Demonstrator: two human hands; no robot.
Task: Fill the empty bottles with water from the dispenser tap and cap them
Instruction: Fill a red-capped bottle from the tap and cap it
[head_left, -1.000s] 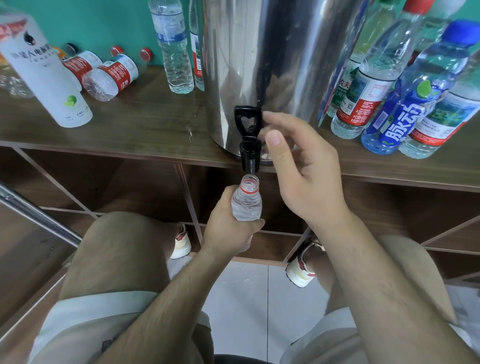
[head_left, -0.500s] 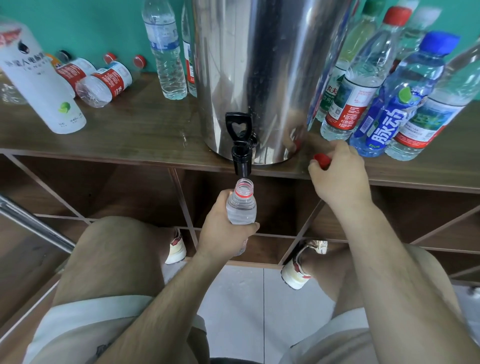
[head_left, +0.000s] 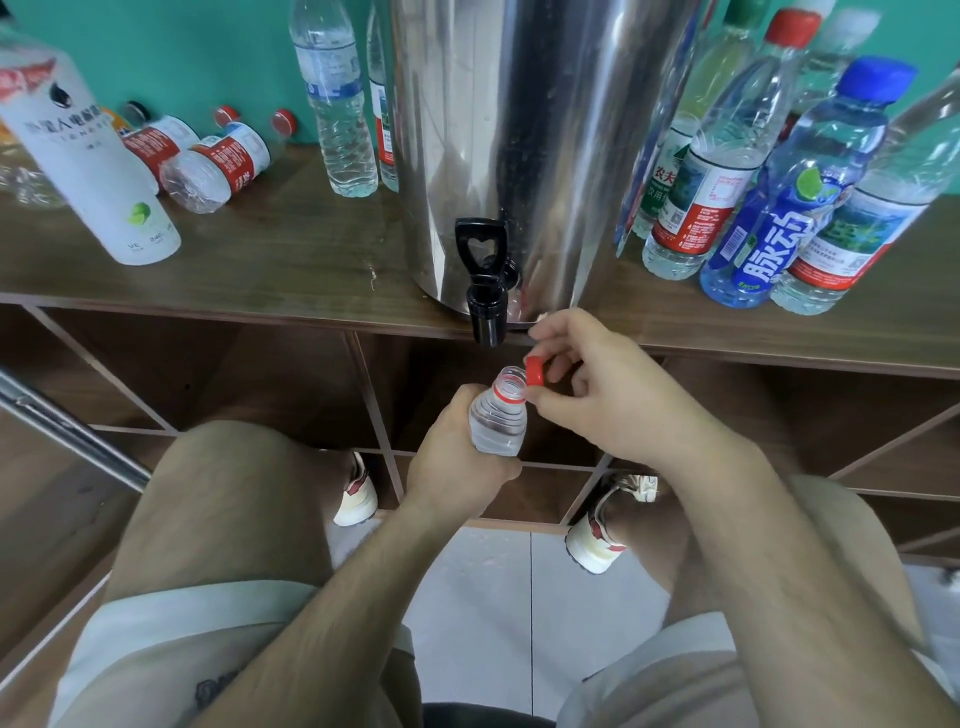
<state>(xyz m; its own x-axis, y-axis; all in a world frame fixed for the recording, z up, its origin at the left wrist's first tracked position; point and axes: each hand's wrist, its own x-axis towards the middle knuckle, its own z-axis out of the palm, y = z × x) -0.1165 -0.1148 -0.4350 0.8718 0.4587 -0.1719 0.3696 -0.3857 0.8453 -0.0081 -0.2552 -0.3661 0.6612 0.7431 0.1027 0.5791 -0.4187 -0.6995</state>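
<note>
My left hand (head_left: 457, 457) grips a small clear bottle (head_left: 500, 422) filled with water, held upright just below and slightly right of the black tap (head_left: 485, 280). The bottle's mouth with its red ring is uncovered. My right hand (head_left: 608, 395) pinches a red cap (head_left: 535, 372) right beside the bottle's mouth, touching its rim. The tap sticks out from the steel dispenser (head_left: 524, 140) standing on the wooden shelf (head_left: 291, 265). The tap's handle stands upright and no water runs.
Capped filled bottles (head_left: 753, 182) crowd the shelf right of the dispenser. On the left stand a white bottle (head_left: 93, 171), two lying bottles with red labels (head_left: 218, 161) and two upright clear ones (head_left: 337, 104). My knees and shoes are below, over white floor tiles.
My right hand left the tap handle, picked the red cap off the shelf at the right and brought it to the bottle's mouth. The bottle has dropped a little below the tap.
</note>
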